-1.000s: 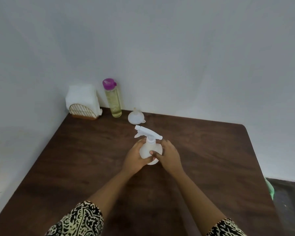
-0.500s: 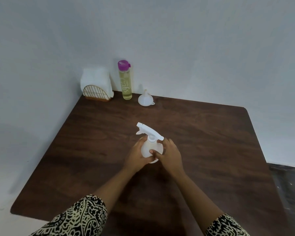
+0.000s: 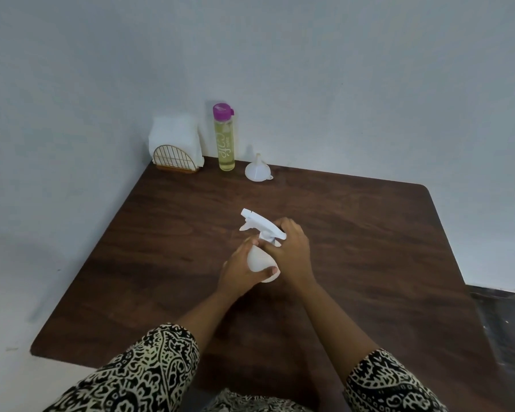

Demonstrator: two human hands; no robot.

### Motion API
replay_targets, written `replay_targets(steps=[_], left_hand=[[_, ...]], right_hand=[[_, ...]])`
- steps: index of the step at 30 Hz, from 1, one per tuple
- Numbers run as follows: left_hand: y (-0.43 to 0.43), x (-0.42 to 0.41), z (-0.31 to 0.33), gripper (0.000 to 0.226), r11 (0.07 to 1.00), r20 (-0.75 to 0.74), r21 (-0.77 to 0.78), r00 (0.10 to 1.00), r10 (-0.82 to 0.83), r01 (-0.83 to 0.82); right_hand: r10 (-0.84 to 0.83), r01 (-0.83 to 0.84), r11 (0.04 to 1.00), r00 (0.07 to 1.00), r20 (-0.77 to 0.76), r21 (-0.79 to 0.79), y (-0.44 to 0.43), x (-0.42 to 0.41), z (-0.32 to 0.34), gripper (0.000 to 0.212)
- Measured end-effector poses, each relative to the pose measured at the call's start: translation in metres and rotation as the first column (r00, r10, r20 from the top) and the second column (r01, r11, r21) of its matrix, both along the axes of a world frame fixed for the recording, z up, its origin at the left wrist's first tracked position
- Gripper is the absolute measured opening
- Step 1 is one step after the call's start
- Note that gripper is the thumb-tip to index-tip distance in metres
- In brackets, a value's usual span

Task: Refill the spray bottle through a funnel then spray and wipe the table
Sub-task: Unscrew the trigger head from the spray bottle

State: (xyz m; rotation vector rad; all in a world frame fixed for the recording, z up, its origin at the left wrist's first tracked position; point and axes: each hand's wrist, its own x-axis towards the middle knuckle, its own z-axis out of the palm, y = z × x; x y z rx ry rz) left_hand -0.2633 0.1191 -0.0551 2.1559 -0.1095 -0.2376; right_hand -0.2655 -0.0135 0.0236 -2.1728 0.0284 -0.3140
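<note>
While the left hand wraps the body of the white spray bottle at mid-table, the right hand grips its neck below the trigger. Well beyond the spray bottle stand a white funnel, a purple-capped bottle of yellow liquid and a napkin holder.

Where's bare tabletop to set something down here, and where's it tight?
Free: the right side of the table, from the right hand to the edge; the left strip beside the left hand; the band between the spray bottle and the funnel. Crowded: far left corner, where napkin holder, yellow bottle and funnel line the wall.
</note>
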Motion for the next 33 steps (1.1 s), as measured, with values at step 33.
replay_targets(steps=[33], left_hand=[[-0.01,-0.007,-0.002,0.066,0.968,0.129,-0.248,0.989,0.067,-0.033]], right_hand=[[0.414,-0.295,0.867,0.876,-0.248,0.402,-0.037,0.011,-0.001,0.067]])
